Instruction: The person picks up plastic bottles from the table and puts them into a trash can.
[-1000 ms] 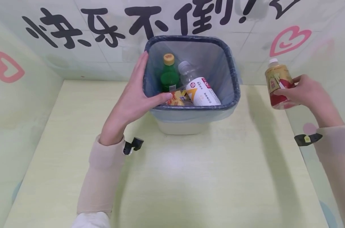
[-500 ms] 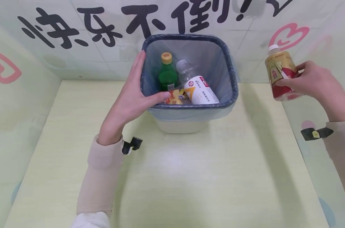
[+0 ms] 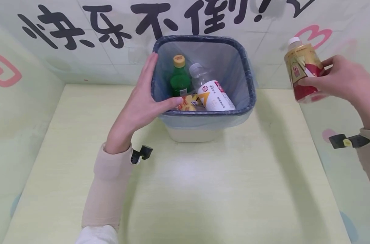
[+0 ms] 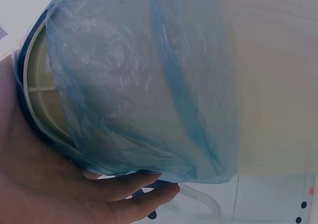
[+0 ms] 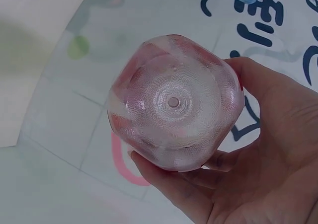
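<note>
My left hand [image 3: 142, 101] holds the near left corner of a trash bin [image 3: 252, 98] with a dark rim and a bluish liner bag [image 4: 124, 95]. Its thumb lies over the rim, its other fingers along the outer side. Inside the bin are a green bottle [image 3: 180, 79] with a yellow cap, a clear bottle [image 3: 216, 96] with a white label, and a yellow-orange wrapper [image 3: 189, 102]. Off to the right, my right hand [image 3: 345, 79] grips a plastic drink bottle [image 3: 304, 69] with a white cap and gold-red label, tilted in the air. The right wrist view faces its base [image 5: 174, 102].
Under the bin is a pale yellow tabletop [image 3: 185, 189]. Walls rise behind it and at both sides. Large black characters [image 3: 154, 17] and a pink heart [image 3: 4, 69] mark the walls.
My right hand has moved up and to the right, and its bottle has risen and tilted further. The left hand keeps its hold on the bin; the head view has shifted slightly.
</note>
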A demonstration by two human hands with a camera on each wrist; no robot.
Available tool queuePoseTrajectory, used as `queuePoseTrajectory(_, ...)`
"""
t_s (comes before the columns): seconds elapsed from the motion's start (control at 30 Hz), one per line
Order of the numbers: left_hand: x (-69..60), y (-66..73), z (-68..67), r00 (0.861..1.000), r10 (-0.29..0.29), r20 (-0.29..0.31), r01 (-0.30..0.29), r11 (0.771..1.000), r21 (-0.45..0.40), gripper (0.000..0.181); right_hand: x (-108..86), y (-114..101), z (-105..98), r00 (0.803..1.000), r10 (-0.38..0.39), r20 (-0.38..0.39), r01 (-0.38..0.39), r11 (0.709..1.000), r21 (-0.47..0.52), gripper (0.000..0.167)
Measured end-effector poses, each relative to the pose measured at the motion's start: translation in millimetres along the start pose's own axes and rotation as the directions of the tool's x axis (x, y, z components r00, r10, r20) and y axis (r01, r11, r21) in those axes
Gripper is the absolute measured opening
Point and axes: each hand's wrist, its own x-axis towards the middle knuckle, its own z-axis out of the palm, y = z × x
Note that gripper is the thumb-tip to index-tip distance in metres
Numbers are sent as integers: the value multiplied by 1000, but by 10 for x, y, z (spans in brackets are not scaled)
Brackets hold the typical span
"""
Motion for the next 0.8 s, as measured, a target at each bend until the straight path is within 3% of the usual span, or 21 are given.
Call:
queuePoseTrajectory(0.63,-3,-3,3,1000,-7,-4,7,1000,-9,109,-151,-290,-101,999,-27,-25,27,999,-18,94)
queuePoseTrajectory(0.8,-14,-1,-3,1000,-13,-7,13,1000,-6,109,-149,-364,-140,997,-64,-38,63,998,-17,93)
